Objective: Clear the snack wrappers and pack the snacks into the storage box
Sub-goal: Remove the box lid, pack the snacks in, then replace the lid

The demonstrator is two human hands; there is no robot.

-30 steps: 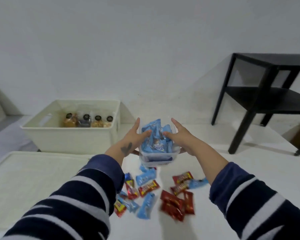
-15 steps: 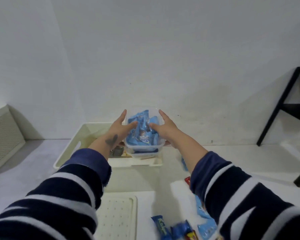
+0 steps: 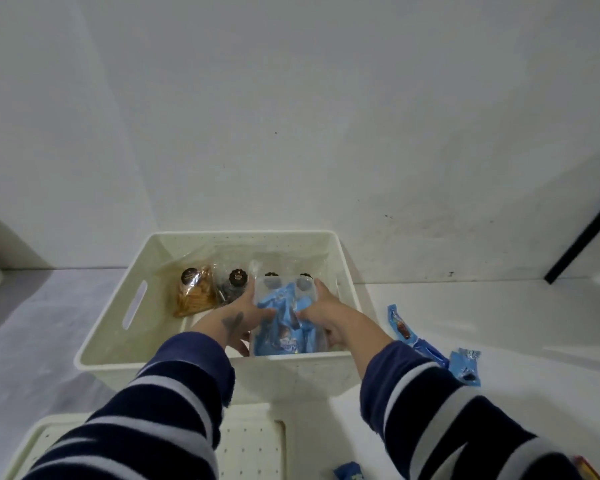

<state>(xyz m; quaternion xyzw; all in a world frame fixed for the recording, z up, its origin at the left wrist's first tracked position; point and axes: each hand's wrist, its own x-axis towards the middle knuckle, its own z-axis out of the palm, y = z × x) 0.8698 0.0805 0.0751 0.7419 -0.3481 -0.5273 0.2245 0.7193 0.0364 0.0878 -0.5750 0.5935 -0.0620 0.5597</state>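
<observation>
A clear plastic tub (image 3: 284, 317) full of blue snack packets sits low inside the cream storage box (image 3: 125, 358), at its right front. My left hand (image 3: 238, 318) grips the tub's left side and my right hand (image 3: 321, 317) grips its right side, thumbs over the packets. Along the box's back stand clear snack bags (image 3: 194, 294) with dark round labels. Loose blue packets (image 3: 430, 348) lie on the white surface right of the box.
The box's cream perforated lid (image 3: 253, 448) lies flat in front of it, partly under my left sleeve. A black table leg (image 3: 582, 244) slants at the far right. The white wall rises close behind the box. Another blue packet (image 3: 349, 472) shows at the bottom edge.
Both hands carried the tub from above the loose snacks leftward and down into the storage box. The view swung left and down with them.
</observation>
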